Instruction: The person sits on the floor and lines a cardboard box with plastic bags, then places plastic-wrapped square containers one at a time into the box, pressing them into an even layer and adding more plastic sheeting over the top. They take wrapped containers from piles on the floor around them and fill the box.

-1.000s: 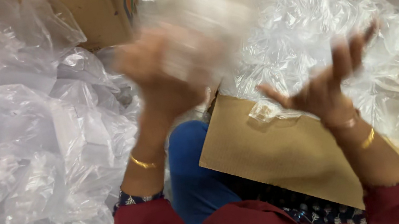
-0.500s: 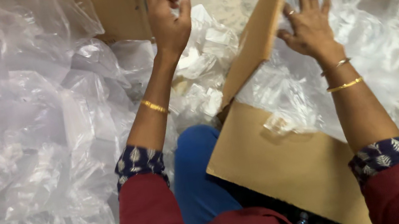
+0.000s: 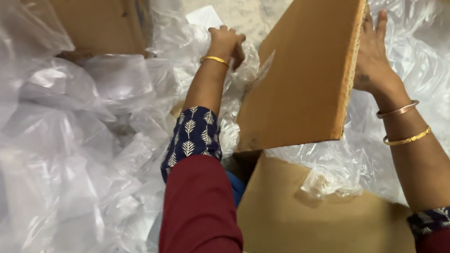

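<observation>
Cardboard, brown and corrugated, makes up the raised flap (image 3: 311, 66) that the right hand (image 3: 372, 60) holds up by its edge, palm flat on the far face and fingers stretched along the rim. The left hand (image 3: 224, 43) is curled shut around crinkled clear plastic film (image 3: 193, 36) just left of that flap, at the far end of the heap. A flat brown cardboard sheet (image 3: 299, 222) lies below both arms. Loose transparent plastic bags (image 3: 36, 172) pile up on the left and right.
</observation>
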Demonstrator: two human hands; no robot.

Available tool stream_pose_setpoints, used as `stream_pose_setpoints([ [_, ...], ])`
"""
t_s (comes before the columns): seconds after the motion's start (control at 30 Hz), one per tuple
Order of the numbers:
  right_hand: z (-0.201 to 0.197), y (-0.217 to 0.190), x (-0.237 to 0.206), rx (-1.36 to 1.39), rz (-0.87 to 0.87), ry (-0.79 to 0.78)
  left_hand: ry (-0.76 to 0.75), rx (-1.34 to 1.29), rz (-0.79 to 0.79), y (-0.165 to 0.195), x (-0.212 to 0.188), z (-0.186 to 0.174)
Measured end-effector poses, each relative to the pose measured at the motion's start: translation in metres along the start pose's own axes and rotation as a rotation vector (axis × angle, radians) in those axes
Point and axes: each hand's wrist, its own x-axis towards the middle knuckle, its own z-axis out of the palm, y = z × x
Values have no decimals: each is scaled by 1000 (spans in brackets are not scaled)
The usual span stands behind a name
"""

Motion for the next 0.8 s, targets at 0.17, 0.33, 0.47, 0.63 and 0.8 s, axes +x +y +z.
stream_pose_setpoints([
  [0.17, 1, 0, -8, 15, -2, 10, 87, -27, 108, 0, -14, 25],
  [0.33, -19, -24, -5, 50, -22, 75, 1171, -547, 238, -17, -107, -38],
  [0.47, -58, -68, -45, 833, -168, 264, 1378, -404, 564, 30, -262, -87],
  [0.63, -97, -116, -173, 1166, -666, 324, 1200, 27, 1149, 148, -364, -100],
  [0.8, -88, -106, -187, 588, -322, 379, 1047, -75, 1073, 168, -349, -78],
])
